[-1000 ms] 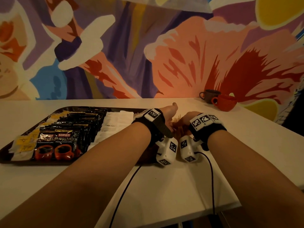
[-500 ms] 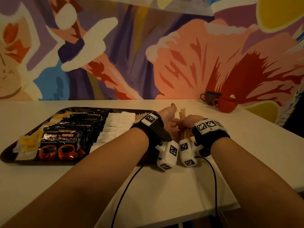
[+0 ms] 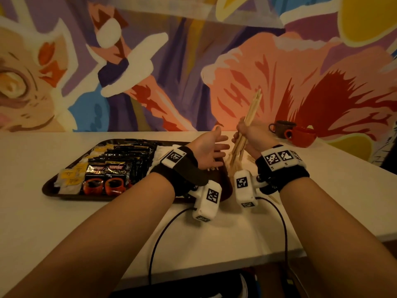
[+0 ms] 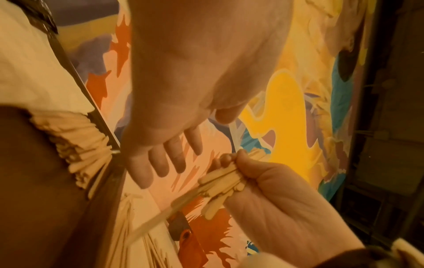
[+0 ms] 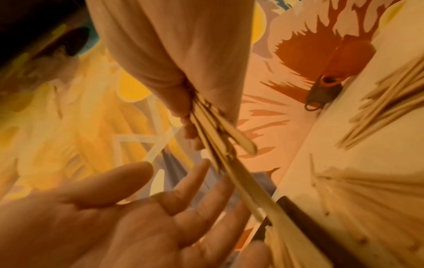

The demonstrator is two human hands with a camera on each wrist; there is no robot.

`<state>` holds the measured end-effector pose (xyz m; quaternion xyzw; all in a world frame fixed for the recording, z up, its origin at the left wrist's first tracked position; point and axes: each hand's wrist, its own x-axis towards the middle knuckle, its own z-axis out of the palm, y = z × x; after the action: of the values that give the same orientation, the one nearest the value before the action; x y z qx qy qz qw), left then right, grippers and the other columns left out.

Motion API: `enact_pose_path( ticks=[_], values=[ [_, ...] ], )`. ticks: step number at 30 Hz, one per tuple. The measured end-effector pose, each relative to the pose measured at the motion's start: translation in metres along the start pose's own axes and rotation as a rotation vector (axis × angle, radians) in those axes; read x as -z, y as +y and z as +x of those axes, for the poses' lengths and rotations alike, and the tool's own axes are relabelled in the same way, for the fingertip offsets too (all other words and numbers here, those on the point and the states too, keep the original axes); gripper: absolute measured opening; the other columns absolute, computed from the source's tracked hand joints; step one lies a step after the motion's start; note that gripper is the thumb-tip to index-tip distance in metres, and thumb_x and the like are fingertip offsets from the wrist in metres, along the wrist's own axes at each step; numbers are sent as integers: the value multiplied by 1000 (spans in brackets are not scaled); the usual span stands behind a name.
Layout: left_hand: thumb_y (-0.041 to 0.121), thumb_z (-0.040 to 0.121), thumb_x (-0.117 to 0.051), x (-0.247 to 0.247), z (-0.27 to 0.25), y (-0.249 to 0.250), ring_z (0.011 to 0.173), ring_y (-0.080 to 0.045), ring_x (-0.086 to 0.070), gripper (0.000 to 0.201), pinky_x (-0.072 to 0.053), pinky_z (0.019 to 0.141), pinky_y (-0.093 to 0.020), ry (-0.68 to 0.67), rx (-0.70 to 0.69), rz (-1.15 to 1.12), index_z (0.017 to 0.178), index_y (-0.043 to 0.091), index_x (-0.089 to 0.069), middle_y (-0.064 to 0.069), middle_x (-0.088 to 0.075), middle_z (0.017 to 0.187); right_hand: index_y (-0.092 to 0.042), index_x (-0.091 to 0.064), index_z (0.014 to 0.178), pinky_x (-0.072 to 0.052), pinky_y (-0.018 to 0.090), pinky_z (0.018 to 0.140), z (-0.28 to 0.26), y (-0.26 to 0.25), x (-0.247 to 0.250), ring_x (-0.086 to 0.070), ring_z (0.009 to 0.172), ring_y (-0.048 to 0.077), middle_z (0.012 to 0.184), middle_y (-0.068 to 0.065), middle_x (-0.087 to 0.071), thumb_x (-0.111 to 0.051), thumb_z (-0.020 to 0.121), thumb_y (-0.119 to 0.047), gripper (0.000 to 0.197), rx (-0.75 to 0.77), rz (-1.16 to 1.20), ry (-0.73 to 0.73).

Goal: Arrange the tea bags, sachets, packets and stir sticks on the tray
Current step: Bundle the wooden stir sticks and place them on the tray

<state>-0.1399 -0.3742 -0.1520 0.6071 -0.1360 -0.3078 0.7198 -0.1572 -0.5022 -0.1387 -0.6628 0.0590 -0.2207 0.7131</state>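
Here, white table (image 3: 64,222), mural wall (image 3: 171,82); right hand (image 3: 247,134) grips stir sticks (image 3: 253,108), left hand (image 3: 206,147) spread.

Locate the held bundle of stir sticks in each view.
Head: stir sticks right of centre, gripped by the right hand.
Left wrist: lower centre-right, in the fist.
Right wrist: centre, running diagonally.
Shared landmark: the open left hand beside them.
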Motion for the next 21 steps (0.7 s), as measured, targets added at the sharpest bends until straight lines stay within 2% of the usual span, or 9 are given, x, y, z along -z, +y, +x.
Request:
enact_pose_path(
  ticks=[1,3,5,9,14,16,18,20,21],
  values=[
    [47,102,-27,5,-5,-1,134,-29,-38,53,-28,112,-45,-24,11,-3,139,13,-41,-13,-45,141,-17,-44,84,-44,29,55,-7,-3,-7,-47,53,14,65,4,-43,-38,99,-4,20,30,22,-21],
    [49,101,-28,13,-13,-3,109,-25,-54,48,-39,99,-39,-76,32,-23,117,13,-54,-10,-58,115,-18,-46,86,-42,33,57,-20,-4,-21,-48,57,15,66,4,-46,-38,98,-3,20,81,43,-70],
    [53,99,-26,22,-22,-2,99,-25,-55,49,-41,95,-41,-95,66,-2,104,14,-56,-7,-59,100,-17,-47,87,-43,34,56,-30,-3,-34,-49,58,14,67,4,-48,-39,98,-1,21,98,65,-120],
    [56,99,-21,40,-38,0,99,-25,-58,54,-43,88,-39,-44,116,72,106,14,-55,-8,-62,99,-18,-49,92,-46,28,54,-42,11,-52,-52,53,8,70,3,-49,-40,98,-1,20,82,143,-164],
    [54,99,-23,55,-39,-6,96,-22,-59,52,-33,108,-42,-20,79,59,103,14,-56,-7,-64,96,-19,-52,89,-46,29,60,-53,34,-58,-55,57,9,67,0,-55,-42,97,1,23,104,122,-198],
    [52,100,-27,54,-39,-8,90,-18,-57,48,-39,102,-38,-8,27,66,107,15,-56,-3,-60,93,-17,-53,92,-48,30,59,-54,40,-56,-59,57,10,71,2,-58,-41,96,3,24,64,148,-231],
    [42,100,-38,49,-44,-8,83,-13,-53,32,-44,85,-31,-4,-62,107,104,17,-58,0,-56,89,-14,-54,95,-51,34,62,-54,42,-53,-61,68,16,80,7,-61,-41,93,9,26,37,122,-272],
    [21,98,-47,45,-47,-8,82,-10,-51,15,-41,82,-31,-30,-148,248,109,19,-57,3,-56,89,-12,-55,96,-53,31,61,-55,43,-52,-60,74,19,86,9,-61,-41,89,15,31,12,69,-299],
    [10,97,-49,43,-47,-8,82,-10,-51,20,-41,81,-30,-41,-179,307,113,18,-55,4,-56,90,-11,-55,94,-53,28,57,-56,42,-52,-60,74,19,86,9,-61,-42,86,18,33,-4,63,-302]
  ],
)
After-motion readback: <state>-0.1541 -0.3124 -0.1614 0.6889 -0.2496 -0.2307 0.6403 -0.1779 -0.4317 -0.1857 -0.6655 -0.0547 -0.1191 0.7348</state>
